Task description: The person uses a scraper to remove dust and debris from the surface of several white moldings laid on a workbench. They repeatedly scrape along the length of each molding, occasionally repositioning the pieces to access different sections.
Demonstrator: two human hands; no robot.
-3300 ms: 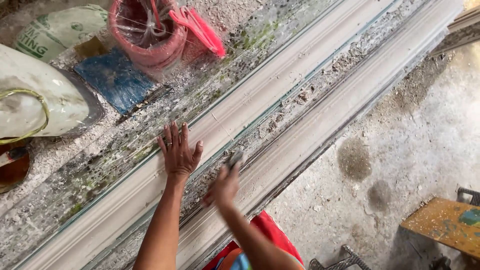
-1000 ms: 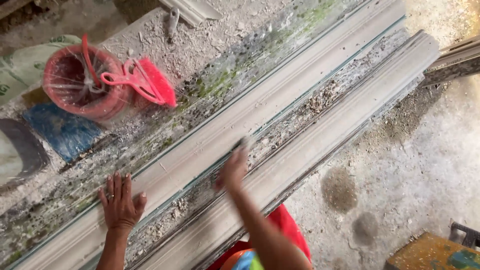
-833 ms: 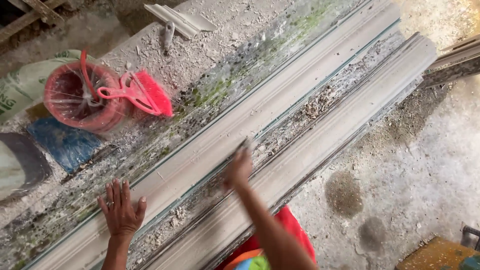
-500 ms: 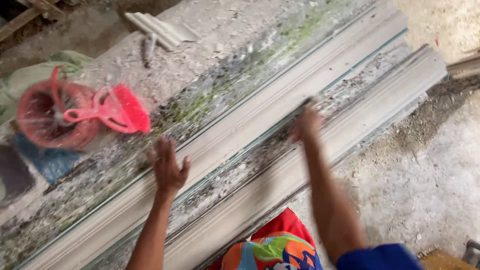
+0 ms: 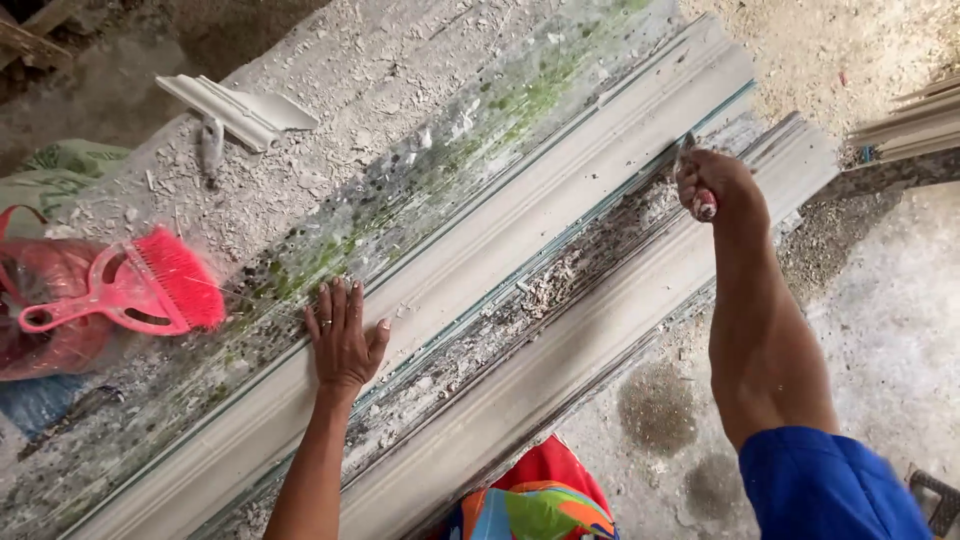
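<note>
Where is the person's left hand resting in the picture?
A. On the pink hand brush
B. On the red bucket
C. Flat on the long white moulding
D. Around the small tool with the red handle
C: the left hand lies flat, fingers spread, on the long white moulding, apart from the pink hand brush; the small tool is in the right hand.

Far left of me: a pink hand brush (image 5: pixel 150 290) lying on a red basket (image 5: pixel 55 320). Far on the bench (image 5: pixel 400 90), a short white moulding offcut (image 5: pixel 235 108). Green staining nearby.
</note>
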